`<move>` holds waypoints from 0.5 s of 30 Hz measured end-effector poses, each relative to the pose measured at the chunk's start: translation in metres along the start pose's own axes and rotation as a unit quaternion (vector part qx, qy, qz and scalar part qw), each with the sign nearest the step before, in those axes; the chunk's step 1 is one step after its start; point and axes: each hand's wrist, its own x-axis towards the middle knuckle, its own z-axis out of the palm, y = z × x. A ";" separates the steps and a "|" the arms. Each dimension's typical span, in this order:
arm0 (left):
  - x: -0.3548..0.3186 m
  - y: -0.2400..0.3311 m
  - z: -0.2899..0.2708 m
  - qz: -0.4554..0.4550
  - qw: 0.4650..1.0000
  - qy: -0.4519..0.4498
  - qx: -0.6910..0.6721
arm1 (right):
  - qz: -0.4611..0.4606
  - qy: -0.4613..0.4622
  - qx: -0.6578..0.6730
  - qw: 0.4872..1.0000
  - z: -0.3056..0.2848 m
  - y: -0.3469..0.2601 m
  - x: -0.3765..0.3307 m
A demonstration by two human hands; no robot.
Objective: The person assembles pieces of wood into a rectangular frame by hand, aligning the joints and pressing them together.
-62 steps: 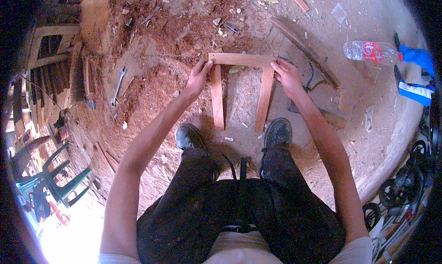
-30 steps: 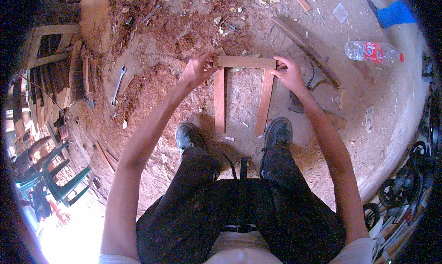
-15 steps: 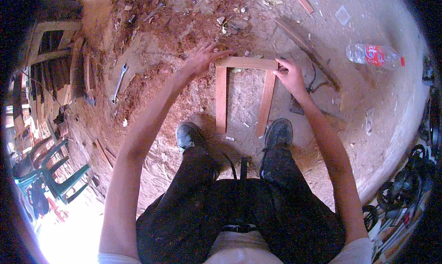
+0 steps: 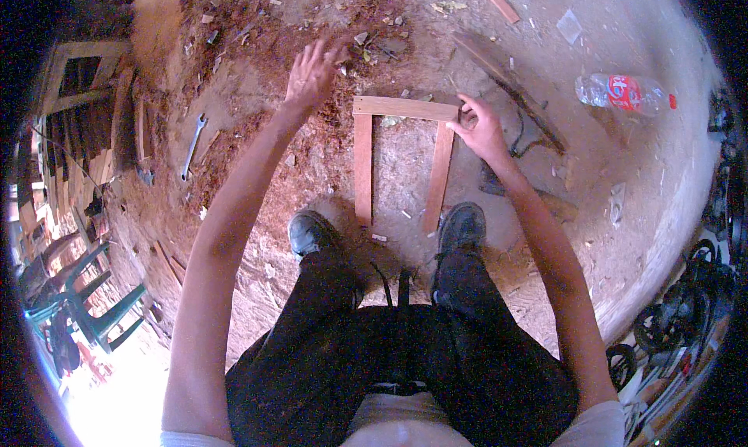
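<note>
Two shoes (image 4: 312,231) nearest you, two wooden strips (image 4: 364,170) just ahead, one spanner (image 4: 194,147) off left. Your right hand (image 4: 485,131) is pinching the right end of one crosspiece (image 4: 405,106), laid over the strips' far ends. One bottle (image 4: 619,92) well right. And your left hand (image 4: 312,77), fingers spread, nothing held, has swung clear of the crosspiece since half a second ago!

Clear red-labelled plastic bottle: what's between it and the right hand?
Head view: between the bottle and the right hand lie a long brown wooden strip and a thin dark curved piece.
</note>
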 end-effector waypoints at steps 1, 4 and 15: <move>-0.003 0.000 -0.006 -0.012 0.999 0.001 -0.038 | 0.038 0.020 0.009 0.999 -0.005 -0.008 0.001; -0.004 0.006 -0.012 0.002 0.957 0.034 -0.288 | 0.000 0.086 -0.057 0.995 -0.025 0.017 0.011; -0.029 0.044 -0.036 0.122 0.937 -0.056 -0.324 | -0.075 0.041 -0.127 0.988 -0.033 0.061 0.047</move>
